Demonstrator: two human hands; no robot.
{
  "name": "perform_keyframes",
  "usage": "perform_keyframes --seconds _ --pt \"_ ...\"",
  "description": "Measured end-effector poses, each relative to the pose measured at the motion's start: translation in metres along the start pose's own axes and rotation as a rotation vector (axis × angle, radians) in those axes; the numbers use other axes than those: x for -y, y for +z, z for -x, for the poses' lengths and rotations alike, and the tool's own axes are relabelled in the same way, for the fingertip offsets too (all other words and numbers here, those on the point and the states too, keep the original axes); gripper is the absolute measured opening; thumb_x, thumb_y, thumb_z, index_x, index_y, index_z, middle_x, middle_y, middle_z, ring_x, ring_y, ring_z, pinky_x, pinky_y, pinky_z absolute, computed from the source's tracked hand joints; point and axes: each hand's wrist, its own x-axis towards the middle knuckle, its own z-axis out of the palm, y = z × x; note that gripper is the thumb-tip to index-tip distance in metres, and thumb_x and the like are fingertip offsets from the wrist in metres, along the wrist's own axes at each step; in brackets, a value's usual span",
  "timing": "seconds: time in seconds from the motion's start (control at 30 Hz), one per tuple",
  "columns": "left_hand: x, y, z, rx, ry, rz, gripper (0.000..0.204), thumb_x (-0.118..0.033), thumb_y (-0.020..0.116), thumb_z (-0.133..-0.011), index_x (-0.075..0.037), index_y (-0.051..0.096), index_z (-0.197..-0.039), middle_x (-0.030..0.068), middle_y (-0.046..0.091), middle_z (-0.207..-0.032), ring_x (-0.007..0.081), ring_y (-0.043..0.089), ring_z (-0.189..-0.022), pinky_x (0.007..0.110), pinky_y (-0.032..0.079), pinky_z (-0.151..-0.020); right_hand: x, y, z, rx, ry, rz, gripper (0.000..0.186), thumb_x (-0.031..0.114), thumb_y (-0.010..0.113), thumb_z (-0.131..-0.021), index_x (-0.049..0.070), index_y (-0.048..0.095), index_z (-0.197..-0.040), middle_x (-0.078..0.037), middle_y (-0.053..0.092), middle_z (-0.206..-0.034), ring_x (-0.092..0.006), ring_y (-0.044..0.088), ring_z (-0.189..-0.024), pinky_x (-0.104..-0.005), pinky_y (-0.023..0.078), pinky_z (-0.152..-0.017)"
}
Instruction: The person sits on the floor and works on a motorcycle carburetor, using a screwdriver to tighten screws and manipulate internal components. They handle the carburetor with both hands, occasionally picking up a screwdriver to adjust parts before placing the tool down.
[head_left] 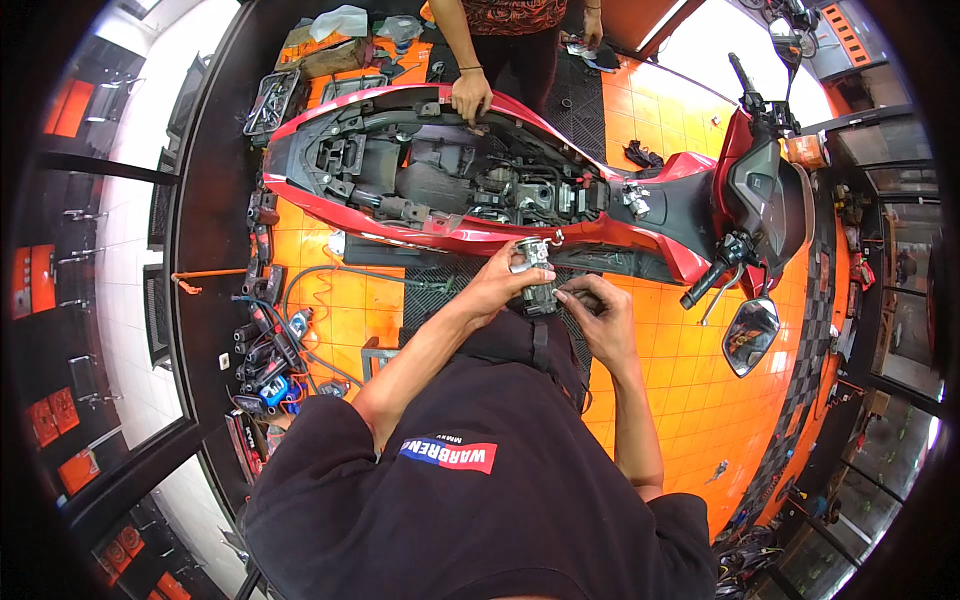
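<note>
My left hand point(503, 279) is wrapped round a throttle body point(538, 258), a silver metal part with a darker lower end, held up in front of my waist. Beside its lower end is my right hand point(604, 318), fingers curled and thumb and forefinger brought together. Whatever lies between those fingertips is too small to make out. Just beyond my hands stands a red scooter point(440, 240) with its seat off and its frame and engine bay exposed. Another small silver metal part point(635, 199) rests on the scooter's middle section.
Across the scooter a co-worker's hand point(471, 95) rests on its far side rail. Power tools and cables point(275, 360) lie at the left, near a wire basket point(275, 103). The handlebar point(745, 255) and mirror point(752, 335) jut out at the right above orange floor tiles point(670, 400).
</note>
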Motion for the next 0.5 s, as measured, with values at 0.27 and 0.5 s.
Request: perform_keyframes --seconds 0.27,0.5 --pt "-0.001 0.001 0.001 0.033 -0.008 0.037 0.064 -0.011 0.076 -0.089 -0.002 0.041 -0.142 0.0136 0.065 -0.123 0.0223 0.066 -0.114 0.038 0.054 -0.098 -0.003 0.002 0.002 -0.070 0.087 -0.345 0.009 0.001 0.077 -0.089 -0.002 0.069 -0.092 -0.002 0.071 -0.085 -0.0044 0.064 -0.074 -0.0215 0.050 -0.064" --pt "-0.001 0.003 -0.001 0.060 0.042 0.001 0.070 -0.010 0.078 -0.088 -0.001 0.038 -0.145 0.0133 0.065 -0.125 0.0212 0.064 -0.117 0.036 0.051 -0.101 0.010 -0.014 0.003 -0.104 0.084 -0.144 0.008 0.002 0.078 -0.089 -0.003 0.075 -0.094 -0.002 0.070 -0.086 -0.0054 0.065 -0.077 -0.0214 0.051 -0.066"
